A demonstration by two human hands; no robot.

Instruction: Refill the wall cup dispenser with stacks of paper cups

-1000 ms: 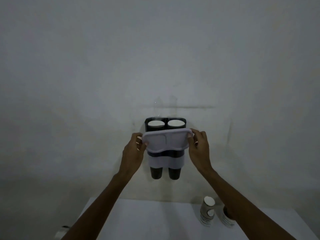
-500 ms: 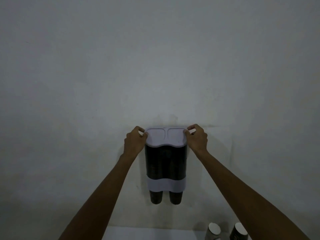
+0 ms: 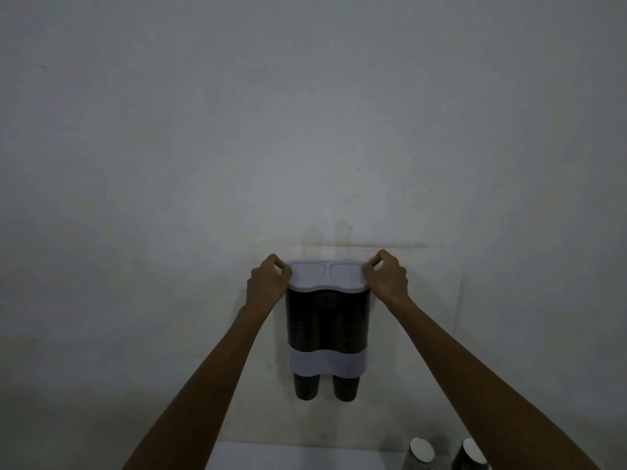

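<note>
Now, lid (image 3: 327, 275): we are seating it squarely on the wall dispenser (image 3: 327, 320).
Grip: left hand (image 3: 268, 283) and right hand (image 3: 386, 279) are pinching opposite lid ends, keeping it level.
Cups: stacks are filling both tubes; spare cups (image 3: 420, 454) are waiting on the desk (image 3: 305, 457).

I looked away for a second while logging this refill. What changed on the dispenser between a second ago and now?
The pale lilac plastic lid, held tilted in front of the open tubes a second ago, went up and onto the top of the dark twin-tube wall dispenser, hiding the cup rims. Left hand and right hand still pinch its ends. Dark cups still poke out below.
</note>
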